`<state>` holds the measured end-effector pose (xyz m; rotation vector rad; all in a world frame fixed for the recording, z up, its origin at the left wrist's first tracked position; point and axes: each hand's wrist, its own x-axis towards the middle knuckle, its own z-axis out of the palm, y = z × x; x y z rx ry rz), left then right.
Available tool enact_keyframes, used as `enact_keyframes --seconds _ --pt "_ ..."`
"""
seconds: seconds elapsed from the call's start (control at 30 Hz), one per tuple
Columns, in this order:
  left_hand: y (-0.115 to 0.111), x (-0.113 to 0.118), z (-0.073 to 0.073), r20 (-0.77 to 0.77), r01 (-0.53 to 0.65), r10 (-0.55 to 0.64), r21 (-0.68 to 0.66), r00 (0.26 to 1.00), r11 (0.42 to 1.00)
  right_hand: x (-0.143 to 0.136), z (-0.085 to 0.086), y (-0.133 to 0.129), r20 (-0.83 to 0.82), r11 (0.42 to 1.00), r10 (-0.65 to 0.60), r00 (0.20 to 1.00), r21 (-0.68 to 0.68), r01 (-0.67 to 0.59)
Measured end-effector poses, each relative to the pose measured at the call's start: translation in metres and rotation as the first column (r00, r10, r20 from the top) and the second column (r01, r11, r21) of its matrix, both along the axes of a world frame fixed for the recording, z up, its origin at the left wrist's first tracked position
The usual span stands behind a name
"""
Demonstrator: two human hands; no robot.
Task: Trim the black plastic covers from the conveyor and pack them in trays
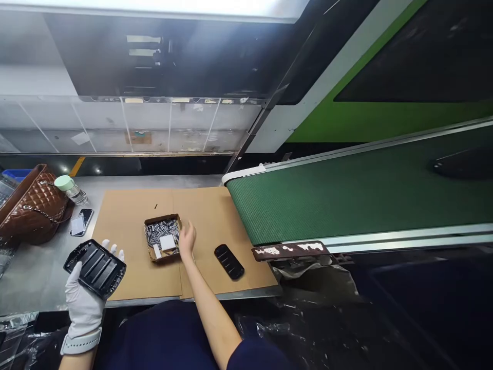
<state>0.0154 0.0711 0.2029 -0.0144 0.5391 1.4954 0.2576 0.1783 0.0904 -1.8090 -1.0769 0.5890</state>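
My left hand [82, 303], in a white glove, holds a black plastic housing [96, 268] with ribs across its inside, tilted above the left edge of the cardboard. Bare and partly curled, my right hand [187, 239] is at the right wall of a small shallow box [148, 245]. What its fingers hold, if anything, is hidden. Inside the box lie many small dark metal pins [159, 229], a white square block [167, 242] and a smaller white piece [157, 251]. A slotted black plastic piece [229, 262] rests on the cardboard to the right of that hand.
A cardboard sheet [127, 210] covers much of the metal table [23, 288]. One loose dark pin [156, 206] lies behind the box. At left are a brown quilted bag [34, 210], a bottle [73, 190] and a phone [82, 222]. A green conveyor belt [327, 200] borders the right, carrying a dark part [466, 163].
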Motion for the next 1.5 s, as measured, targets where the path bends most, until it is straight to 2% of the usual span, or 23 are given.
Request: enact_keyframes --seconds 0.1,0.2,0.33,0.5,0.57,0.63,0.73,0.77,0.8,0.83,0.87,0.9,0.97,1.03,1.17,1.33,1.5 --pt "-0.002 0.006 -0.002 0.023 0.024 -0.026 0.065 0.999 0.998 0.037 -0.048 -0.019 -0.005 0.983 -0.101 0.995 -0.155 0.099" --pt "0.005 0.013 -0.002 0.038 0.080 -0.082 0.044 0.996 0.996 0.055 -0.077 -0.036 0.000 0.955 -0.122 0.993 -0.274 0.118" --pt "0.016 0.025 -0.003 0.053 0.135 -0.137 0.036 0.989 0.990 0.061 -0.089 -0.044 0.014 0.922 -0.098 0.995 -0.375 0.096" --pt "0.025 0.043 -0.008 0.090 0.209 -0.222 0.131 0.971 0.969 0.064 -0.080 -0.050 -0.036 0.894 -0.021 0.999 -0.448 0.002" --pt "0.028 0.052 -0.005 0.088 0.212 -0.228 0.162 0.970 0.964 0.067 -0.066 -0.047 -0.058 0.894 -0.017 0.998 -0.448 -0.011" --pt "0.032 0.064 0.005 0.076 0.197 -0.210 0.154 0.975 0.968 0.068 -0.042 -0.040 -0.093 0.906 0.006 0.996 -0.420 -0.045" --pt "0.037 0.087 0.029 0.046 0.150 -0.155 0.089 0.987 0.985 0.059 0.017 -0.030 -0.166 0.933 0.114 0.979 -0.321 -0.163" --pt "0.039 0.094 0.038 0.035 0.137 -0.140 0.070 0.990 0.988 0.053 0.042 -0.030 -0.188 0.940 0.177 0.966 -0.257 -0.222" --pt "0.041 0.101 0.045 0.025 0.128 -0.130 0.059 0.991 0.990 0.046 0.068 -0.031 -0.212 0.943 0.277 0.937 -0.125 -0.308" --pt "0.043 0.107 0.051 0.011 0.122 -0.123 0.058 0.992 0.991 0.038 0.094 -0.035 -0.196 0.919 0.391 0.899 0.031 -0.393" --pt "0.044 0.112 0.056 -0.008 0.113 -0.112 0.067 0.994 0.991 0.029 0.118 -0.040 -0.148 0.863 0.502 0.852 0.148 -0.483" --pt "0.044 0.116 0.059 -0.031 0.105 -0.103 0.080 0.994 0.991 0.021 0.140 -0.046 -0.078 0.792 0.597 0.799 0.220 -0.570" --pt "0.044 0.121 0.062 -0.086 0.078 -0.068 0.109 0.994 0.991 0.006 0.170 -0.057 0.053 0.688 0.681 0.731 0.297 -0.662" --pt "0.043 0.123 0.062 -0.126 0.035 -0.018 0.140 0.992 0.989 -0.006 0.184 -0.062 0.169 0.642 0.681 0.712 0.330 -0.692" --pt "0.040 0.126 0.064 -0.140 0.009 0.019 0.199 0.990 0.980 -0.016 0.186 -0.058 0.301 0.602 0.649 0.698 0.357 -0.714" --pt "0.038 0.126 0.070 -0.182 -0.051 0.089 0.207 0.979 0.977 -0.019 0.188 -0.055 0.366 0.575 0.641 0.674 0.353 -0.738" --pt "0.037 0.126 0.076 -0.222 -0.015 0.058 0.188 0.973 0.982 -0.022 0.190 -0.059 0.363 0.574 0.627 0.689 0.383 -0.724"
